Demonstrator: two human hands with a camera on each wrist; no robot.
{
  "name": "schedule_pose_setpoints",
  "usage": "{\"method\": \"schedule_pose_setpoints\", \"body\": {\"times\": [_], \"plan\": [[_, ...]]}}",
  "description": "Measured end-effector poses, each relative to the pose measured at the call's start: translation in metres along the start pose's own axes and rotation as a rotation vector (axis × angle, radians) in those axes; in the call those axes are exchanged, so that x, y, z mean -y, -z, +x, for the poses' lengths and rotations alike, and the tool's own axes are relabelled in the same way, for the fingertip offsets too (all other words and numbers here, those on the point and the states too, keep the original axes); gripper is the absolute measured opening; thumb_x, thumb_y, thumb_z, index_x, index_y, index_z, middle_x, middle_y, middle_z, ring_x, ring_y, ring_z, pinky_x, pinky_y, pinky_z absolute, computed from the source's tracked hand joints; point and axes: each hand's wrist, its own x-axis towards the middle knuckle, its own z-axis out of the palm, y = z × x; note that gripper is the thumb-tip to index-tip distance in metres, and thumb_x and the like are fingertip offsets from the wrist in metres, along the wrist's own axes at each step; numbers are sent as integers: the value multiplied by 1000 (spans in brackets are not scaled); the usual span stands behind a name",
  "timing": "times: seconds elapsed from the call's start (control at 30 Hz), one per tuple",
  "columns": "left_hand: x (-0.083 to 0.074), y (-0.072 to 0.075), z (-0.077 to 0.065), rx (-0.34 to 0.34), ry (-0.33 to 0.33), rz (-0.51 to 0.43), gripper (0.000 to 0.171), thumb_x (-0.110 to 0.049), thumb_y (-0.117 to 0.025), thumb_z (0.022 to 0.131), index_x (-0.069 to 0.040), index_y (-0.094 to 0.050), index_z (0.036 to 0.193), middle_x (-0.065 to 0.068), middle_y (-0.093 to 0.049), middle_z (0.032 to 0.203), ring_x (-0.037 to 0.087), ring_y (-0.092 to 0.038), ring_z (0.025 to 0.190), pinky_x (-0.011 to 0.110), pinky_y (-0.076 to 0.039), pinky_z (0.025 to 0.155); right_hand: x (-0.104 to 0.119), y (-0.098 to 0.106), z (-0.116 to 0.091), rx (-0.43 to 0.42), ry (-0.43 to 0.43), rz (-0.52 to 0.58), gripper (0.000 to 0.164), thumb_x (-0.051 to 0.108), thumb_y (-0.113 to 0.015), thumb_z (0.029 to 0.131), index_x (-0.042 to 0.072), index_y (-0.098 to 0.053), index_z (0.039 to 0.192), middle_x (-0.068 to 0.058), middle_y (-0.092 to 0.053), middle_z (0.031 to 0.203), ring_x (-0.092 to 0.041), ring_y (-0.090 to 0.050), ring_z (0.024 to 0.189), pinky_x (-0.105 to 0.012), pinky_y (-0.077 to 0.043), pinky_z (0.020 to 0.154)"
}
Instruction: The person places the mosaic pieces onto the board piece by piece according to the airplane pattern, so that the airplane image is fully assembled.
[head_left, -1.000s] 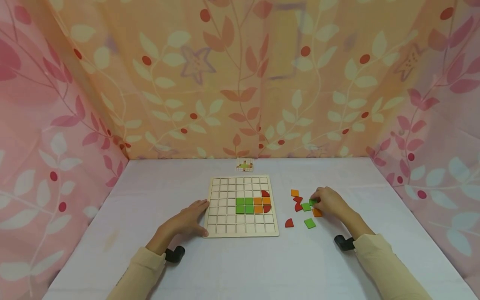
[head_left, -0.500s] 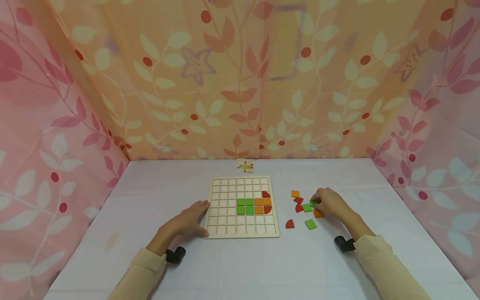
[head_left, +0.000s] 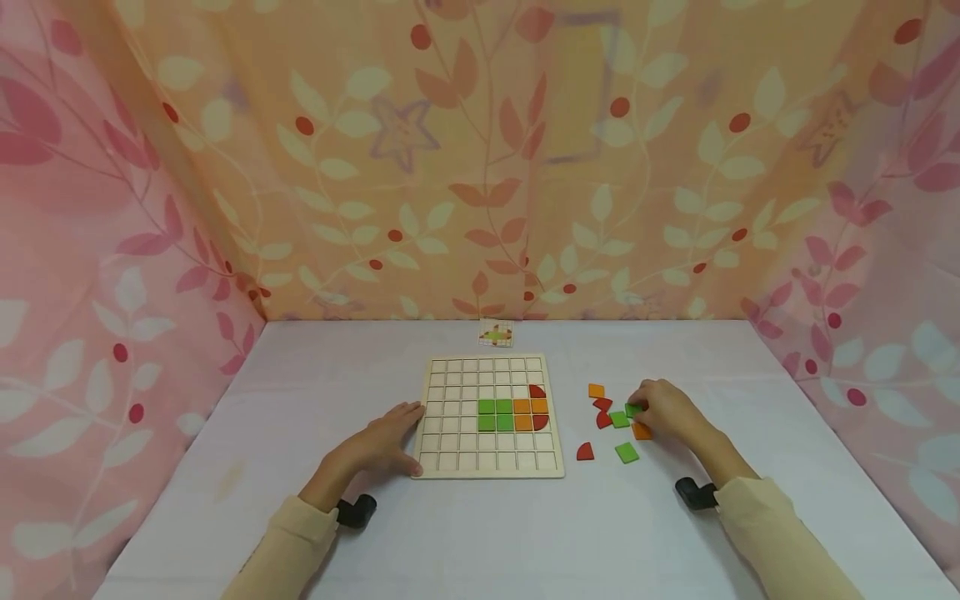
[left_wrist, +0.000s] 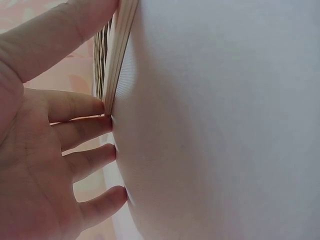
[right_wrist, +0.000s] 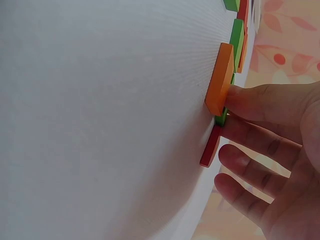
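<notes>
Right hand (head_left: 667,410): grip narrowed, thumb and forefinger pinching a thin green square tile (head_left: 633,411) at the counter (head_left: 517,542), orange square tile (right_wrist: 220,80) just beside. Left hand (head_left: 375,442): grip relaxed, fingers spread, touching left edge of pale wooden grid board (head_left: 450,445). Counter strip separates board's right edge from red quarter-circle tile (head_left: 585,452).

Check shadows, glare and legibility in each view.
Head: light soft and even, no strong glare; the small card is too tiny to read in detail. Left wrist: broad, soft-edged shadow on the white cloth beyond the fingertips of the left hand. Right wrist: diffuse shadow spreads down-left from the orange tile.
</notes>
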Motion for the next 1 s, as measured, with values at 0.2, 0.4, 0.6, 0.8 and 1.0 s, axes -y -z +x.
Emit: {"method": "schedule_pose_setpoints", "body": {"times": [0.2, 0.4, 0.6, 0.8, 1.0], "plan": [[-1, 0, 0, 3, 3, 0, 101, -27, -87, 69, -2, -33, 151, 17, -28, 160, 38, -19, 149, 62, -22, 116, -2, -1, -1, -8, 15, -4, 21, 4, -72, 82, -3, -74, 102, -12, -66, 94, -26, -57, 87, -50, -52, 89], [-3, 0, -1, 5, 19, 4, 101, -27, -87, 69, -3, -33, 151, 16, -28, 160, 37, -19, 150, 63, -21, 116, -3, 0, -1, -9, 36, -3, 20, 5, -72, 82, -2, -74, 100, -12, -67, 94, -26, -56, 86, -49, -52, 86], [-3, -1, -1, 4, 23, -3, 101, -26, -87, 69, -4, -33, 151, 15, -28, 160, 37, -19, 150, 61, -21, 117, -2, 4, 2, 32, 10, 43, 22, 7, -74, 81, -1, -74, 102, -10, -66, 92, -24, -54, 85, -45, -54, 83], [-3, -3, 0, 3, 27, -8, 100, -28, -87, 69, -6, -33, 151, 14, -28, 160, 36, -19, 150, 61, -21, 117, 2, 11, 5, 23, -3, 95, 25, 6, -71, 81, -2, -73, 104, -10, -66, 93, -23, -54, 84, -40, -54, 77], [-3, -2, 0, 3, 26, 8, 101, -27, -87, 69, -4, -33, 151, 13, -28, 160, 36, -19, 150, 61, -22, 117, 13, 16, 13, -13, 19, 113, 25, 9, -69, 84, 0, -73, 107, -12, -68, 98, -30, -58, 94, -51, -52, 87]]}}
